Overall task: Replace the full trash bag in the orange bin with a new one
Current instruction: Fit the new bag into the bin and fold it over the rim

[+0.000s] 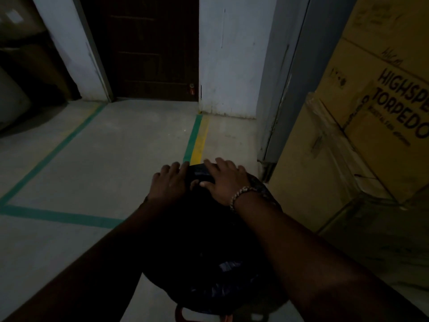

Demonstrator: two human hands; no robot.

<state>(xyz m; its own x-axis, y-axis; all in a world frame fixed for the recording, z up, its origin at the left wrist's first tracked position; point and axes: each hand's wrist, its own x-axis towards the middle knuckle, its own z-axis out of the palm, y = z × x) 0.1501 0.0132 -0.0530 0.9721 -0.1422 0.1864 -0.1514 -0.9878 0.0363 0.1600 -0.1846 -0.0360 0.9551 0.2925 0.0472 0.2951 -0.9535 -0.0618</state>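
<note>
Darkness covers much of the scene, yet both hands show plainly at the far edge of the black trash bag [209,240], which bulges low in the middle of the view, between the forearms. The left hand [169,183] lies on the bag's far rim with fingers spread and nearly straight, draped over the plastic. The right hand [226,181], just beside it, rests flat on the same rim, its fingers also stretched out, and a beaded bracelet [239,196] circles its wrist. The thumbs point toward each other. A reddish sliver under the bag at the bottom edge is probably the orange bin [183,314]. Stacked cardboard boxes [371,112] stand to the right. Green tape lines [192,138] cross the concrete floor [104,159] toward a dark door [148,47].
</note>
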